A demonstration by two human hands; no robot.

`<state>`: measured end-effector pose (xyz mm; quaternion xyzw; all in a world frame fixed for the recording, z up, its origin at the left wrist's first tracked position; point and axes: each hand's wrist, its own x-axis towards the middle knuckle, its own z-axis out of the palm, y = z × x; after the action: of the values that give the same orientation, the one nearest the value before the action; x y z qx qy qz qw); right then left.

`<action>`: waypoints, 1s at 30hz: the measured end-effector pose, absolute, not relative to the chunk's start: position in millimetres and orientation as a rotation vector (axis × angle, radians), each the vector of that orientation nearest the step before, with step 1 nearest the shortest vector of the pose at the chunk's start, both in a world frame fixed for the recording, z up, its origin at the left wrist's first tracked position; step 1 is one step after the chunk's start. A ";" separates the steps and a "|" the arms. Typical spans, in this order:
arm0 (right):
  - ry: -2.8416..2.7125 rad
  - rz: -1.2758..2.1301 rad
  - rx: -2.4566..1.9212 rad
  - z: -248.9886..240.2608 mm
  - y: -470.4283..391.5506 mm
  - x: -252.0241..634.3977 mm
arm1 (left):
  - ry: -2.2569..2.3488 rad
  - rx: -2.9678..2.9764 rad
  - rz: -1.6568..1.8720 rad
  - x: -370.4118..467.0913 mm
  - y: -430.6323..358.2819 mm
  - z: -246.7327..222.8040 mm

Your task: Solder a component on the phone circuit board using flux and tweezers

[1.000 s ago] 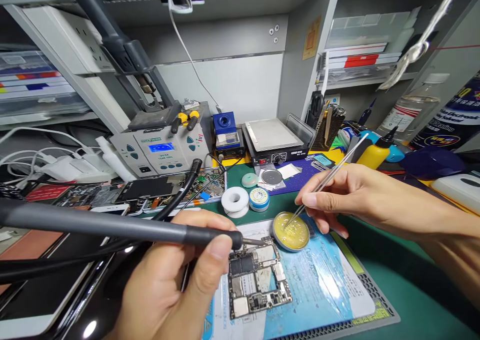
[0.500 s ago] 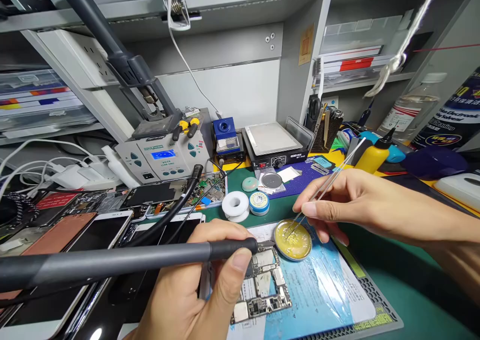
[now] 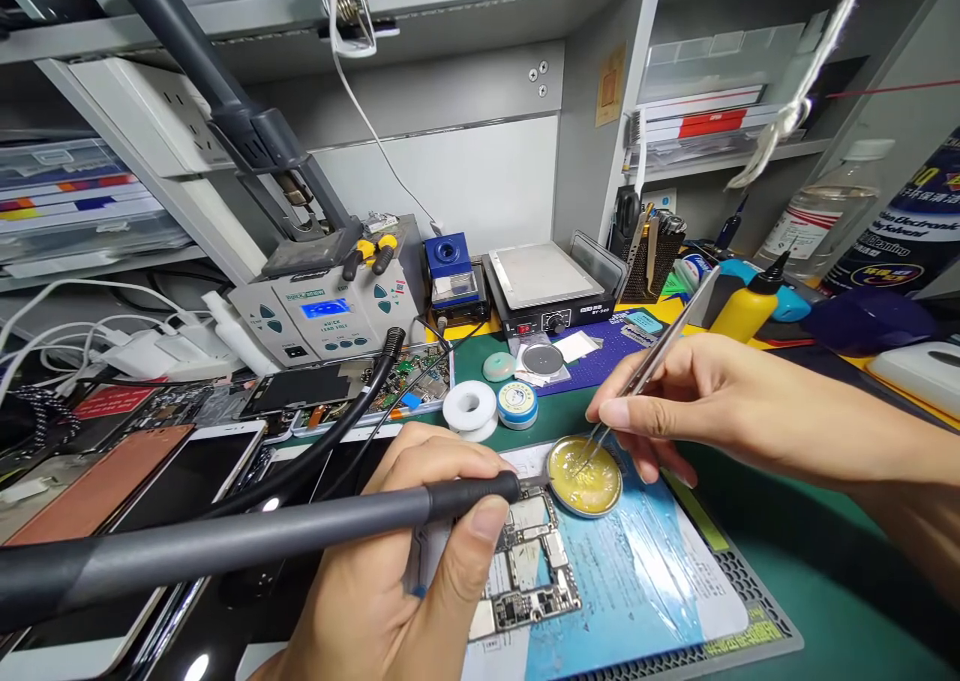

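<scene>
My left hand (image 3: pixel 420 561) is wrapped round a thick dark tool handle (image 3: pixel 300 531), whose narrow metal tip touches or nearly touches the left rim of a round tin of yellow paste (image 3: pixel 592 491). Below that tip lies a phone circuit board (image 3: pixel 536 561), partly hidden by the hand. Thin metal tweezers (image 3: pixel 664 341) are pinched in my right hand (image 3: pixel 675 406), with their points down in the yellow paste. Tin and board both rest on a blue and white mat (image 3: pixel 637 601).
Phones (image 3: pixel 217 471) and a black hose (image 3: pixel 360 401) lie on the left. Behind the tin stand a white spool (image 3: pixel 470 408), a small blue and white tin (image 3: pixel 517 404), a hot plate (image 3: pixel 551 281) and a grey station (image 3: pixel 330 306). A yellow bottle (image 3: pixel 742 306) stands at the right.
The tweezers have turned slightly in my right hand, their points still in the paste. The dark tool handle has shifted a little, its rear part lower. The paste surface looks stirred.
</scene>
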<state>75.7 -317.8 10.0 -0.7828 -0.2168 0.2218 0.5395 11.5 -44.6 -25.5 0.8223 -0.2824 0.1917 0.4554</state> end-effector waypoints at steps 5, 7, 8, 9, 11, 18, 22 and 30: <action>-0.516 0.527 -1.850 10.6 -317.6 77.1 | -0.696 2.030 0.472 11.5 -44.3 -24.9; -0.511 0.541 -1.858 9.9 -317.8 77.7 | -0.693 2.033 0.473 11.3 -44.6 -24.7; -0.507 0.546 -1.859 9.5 -318.0 77.9 | -0.693 2.036 0.477 11.2 -44.8 -24.8; -0.504 0.550 -1.856 9.1 -318.2 78.0 | -0.688 2.041 0.473 11.2 -44.9 -25.0; -0.501 0.550 -1.847 8.8 -318.4 78.1 | -0.685 2.043 0.470 11.2 -45.3 -25.6; -0.495 0.581 -1.828 8.9 -317.6 78.2 | -0.688 2.065 0.497 13.0 -46.7 -25.6; -0.496 0.583 -1.823 8.0 -317.8 79.3 | -0.690 2.060 0.482 11.7 -46.3 -23.8; -0.470 0.593 -1.797 5.8 -316.3 80.0 | -0.687 2.055 0.487 10.2 -45.4 -25.1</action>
<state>80.0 -316.3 5.8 -0.7629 -0.1994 0.2515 0.5612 10.2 -45.4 -25.1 0.8290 -0.2770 0.1964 0.4443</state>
